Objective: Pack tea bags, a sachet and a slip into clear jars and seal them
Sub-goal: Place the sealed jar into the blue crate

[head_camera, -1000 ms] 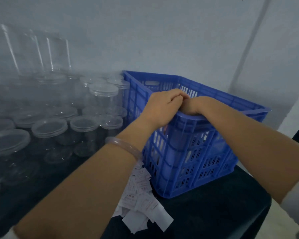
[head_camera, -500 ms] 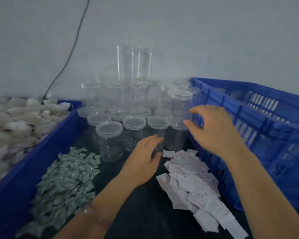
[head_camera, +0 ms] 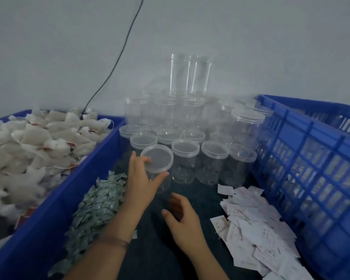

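Note:
My left hand grips a lidded clear jar at the front of the jar cluster, fingers on the lid's left edge and thumb on the wall below. The jar is tilted toward me. My right hand hovers open over the dark table, just below and right of that jar, holding nothing. White tea bags fill the blue crate on the left. Green sachets lie heaped beside that crate. White paper slips are piled on the right.
Several lidded clear jars stand stacked against the wall, with two tall ones on top. A tall blue crate walls the right side, and a low blue crate the left. A black cable runs down the wall.
The view swung left from the right crate to the table. My left hand reached forward and took hold of the front jar. My right hand came off the crate and dropped toward the middle.

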Motion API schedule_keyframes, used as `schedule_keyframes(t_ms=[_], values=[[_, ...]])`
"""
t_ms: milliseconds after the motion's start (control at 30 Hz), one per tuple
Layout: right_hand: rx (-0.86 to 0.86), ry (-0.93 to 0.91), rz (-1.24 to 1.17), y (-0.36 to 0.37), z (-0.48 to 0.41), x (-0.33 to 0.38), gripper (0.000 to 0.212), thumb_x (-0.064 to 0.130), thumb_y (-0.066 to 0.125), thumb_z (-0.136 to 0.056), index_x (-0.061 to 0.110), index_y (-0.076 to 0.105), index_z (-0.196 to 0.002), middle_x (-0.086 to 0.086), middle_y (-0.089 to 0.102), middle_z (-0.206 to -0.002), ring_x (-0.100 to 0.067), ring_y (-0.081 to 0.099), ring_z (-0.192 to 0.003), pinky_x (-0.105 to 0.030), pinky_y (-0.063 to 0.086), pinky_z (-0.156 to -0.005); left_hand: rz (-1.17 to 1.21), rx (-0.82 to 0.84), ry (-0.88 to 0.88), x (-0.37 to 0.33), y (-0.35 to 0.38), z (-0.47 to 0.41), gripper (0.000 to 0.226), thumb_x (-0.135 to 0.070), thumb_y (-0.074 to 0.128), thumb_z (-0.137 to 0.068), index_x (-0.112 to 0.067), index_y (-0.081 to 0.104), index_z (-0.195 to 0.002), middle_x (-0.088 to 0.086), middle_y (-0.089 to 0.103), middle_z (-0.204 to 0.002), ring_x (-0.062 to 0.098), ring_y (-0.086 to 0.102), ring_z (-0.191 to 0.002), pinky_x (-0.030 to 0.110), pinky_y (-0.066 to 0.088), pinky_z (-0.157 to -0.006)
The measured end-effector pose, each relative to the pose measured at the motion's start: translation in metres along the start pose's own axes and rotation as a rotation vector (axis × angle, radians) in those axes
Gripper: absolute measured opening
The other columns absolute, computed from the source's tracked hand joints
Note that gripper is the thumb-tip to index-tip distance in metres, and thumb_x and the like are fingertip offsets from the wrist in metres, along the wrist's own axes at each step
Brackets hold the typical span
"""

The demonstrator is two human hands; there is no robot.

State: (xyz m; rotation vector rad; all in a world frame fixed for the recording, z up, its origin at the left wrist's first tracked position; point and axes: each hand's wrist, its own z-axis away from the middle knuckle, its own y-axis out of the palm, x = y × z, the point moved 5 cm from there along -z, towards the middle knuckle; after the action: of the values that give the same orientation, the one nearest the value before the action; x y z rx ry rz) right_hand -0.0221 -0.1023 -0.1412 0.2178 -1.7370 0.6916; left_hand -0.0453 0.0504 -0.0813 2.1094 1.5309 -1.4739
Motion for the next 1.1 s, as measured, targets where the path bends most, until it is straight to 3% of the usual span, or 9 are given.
schedule_keyframes(t_ms=[67, 167, 333, 567, 633, 733, 867, 1000, 1100], values=[[-0.026, 0.031, -0.101, -0.006, 0.001, -0.001, 0.045, 0.020, 0.070, -0.088, 0.043, 0.045, -0.118, 0.015, 0.056, -0.124, 0.009, 0.055, -0.110, -0.004, 0.044, -0.085, 0.002, -0.035, 0.036, -0.012, -0.006, 0.005, 0.048, -0.031, 0.084, -0.069, -0.019, 0.044, -0.093, 0.002, 0.047, -0.121, 0.015, 0.046, -0.119, 0.011, 0.036, -0.090], [-0.090, 0.064, -0.268, -0.012, 0.002, 0.002, 0.048, 0.034, 0.071, -0.086, 0.043, 0.042, -0.123, 0.017, 0.050, -0.129, 0.005, 0.053, -0.114, -0.006, 0.047, -0.080, 0.051, -0.066, 0.092, -0.030, -0.022, 0.020, 0.055, -0.041, 0.084, -0.057, -0.021, 0.046, -0.091, -0.011, 0.047, -0.109, -0.004, 0.047, -0.095, 0.004, 0.038, -0.077], [-0.083, 0.170, -0.781, -0.020, 0.002, 0.006, 0.057, 0.057, 0.055, -0.070, 0.030, 0.056, -0.120, 0.000, 0.068, -0.116, -0.021, 0.068, -0.105, -0.033, 0.059, -0.075, 0.492, 0.074, -0.167, -0.018, -0.032, 0.055, 0.068, -0.057, 0.066, -0.053, -0.050, 0.046, -0.118, -0.031, 0.055, -0.102, 0.004, 0.062, -0.096, 0.024, 0.053, -0.074], [0.191, -0.032, -0.309, -0.018, 0.012, 0.022, 0.059, 0.045, 0.069, -0.067, 0.015, 0.062, -0.118, -0.005, 0.071, -0.113, -0.018, 0.066, -0.107, -0.030, 0.052, -0.092, 1.017, 0.090, -0.385, 0.002, -0.014, 0.061, 0.067, -0.023, 0.077, -0.053, -0.019, 0.056, -0.117, 0.021, 0.063, -0.120, 0.030, 0.067, -0.100, 0.045, 0.057, -0.084], [0.251, -0.085, -0.297, -0.016, 0.016, 0.027, 0.058, 0.042, 0.067, -0.074, 0.016, 0.058, -0.125, -0.001, 0.068, -0.121, -0.017, 0.063, -0.114, -0.030, 0.049, -0.096, 0.864, 0.119, -0.323, 0.001, -0.018, 0.062, 0.068, -0.026, 0.076, -0.048, -0.015, 0.060, -0.114, 0.017, 0.068, -0.111, 0.031, 0.067, -0.101, 0.050, 0.054, -0.089], [0.160, -0.203, -0.355, -0.022, 0.021, 0.040, 0.081, 0.054, 0.072, -0.078, 0.017, 0.039, -0.142, 0.004, 0.057, -0.137, -0.015, 0.054, -0.127, -0.029, 0.045, -0.102, 0.509, 0.151, -0.108, -0.015, -0.024, 0.069, 0.085, -0.050, 0.084, -0.040, -0.032, 0.054, -0.118, -0.012, 0.066, -0.111, 0.006, 0.064, -0.102, 0.021, 0.053, -0.082], [0.017, -0.262, -0.299, -0.033, 0.022, 0.047, 0.093, 0.059, 0.083, -0.060, 0.032, 0.044, -0.139, 0.011, 0.060, -0.130, -0.009, 0.057, -0.121, -0.025, 0.049, -0.097, 0.577, 0.348, 0.014, -0.032, -0.003, 0.082, 0.089, -0.074, 0.078, -0.049, -0.049, 0.045, -0.127, -0.014, 0.059, -0.128, 0.007, 0.060, -0.115, 0.016, 0.049, -0.088], [-0.198, -0.281, -0.390, -0.046, 0.019, 0.042, 0.060, 0.043, 0.070, -0.065, 0.023, 0.058, -0.119, 0.014, 0.068, -0.113, -0.005, 0.066, -0.102, -0.014, 0.050, -0.080, 0.517, 0.464, -0.004, -0.020, 0.009, 0.084, 0.116, -0.043, 0.093, -0.040, -0.051, 0.030, -0.137, -0.017, 0.052, -0.136, 0.008, 0.050, -0.128, 0.036, 0.043, -0.103], [-0.107, -0.226, -0.348, -0.036, 0.019, 0.039, 0.089, 0.040, 0.081, -0.050, 0.033, 0.045, -0.131, 0.020, 0.063, -0.119, 0.000, 0.061, -0.111, -0.012, 0.048, -0.084, 0.463, 0.380, -0.051, -0.011, 0.017, 0.088, 0.103, -0.028, 0.093, -0.043, -0.053, 0.040, -0.128, -0.017, 0.060, -0.126, 0.006, 0.059, -0.116, 0.029, 0.052, -0.093]])
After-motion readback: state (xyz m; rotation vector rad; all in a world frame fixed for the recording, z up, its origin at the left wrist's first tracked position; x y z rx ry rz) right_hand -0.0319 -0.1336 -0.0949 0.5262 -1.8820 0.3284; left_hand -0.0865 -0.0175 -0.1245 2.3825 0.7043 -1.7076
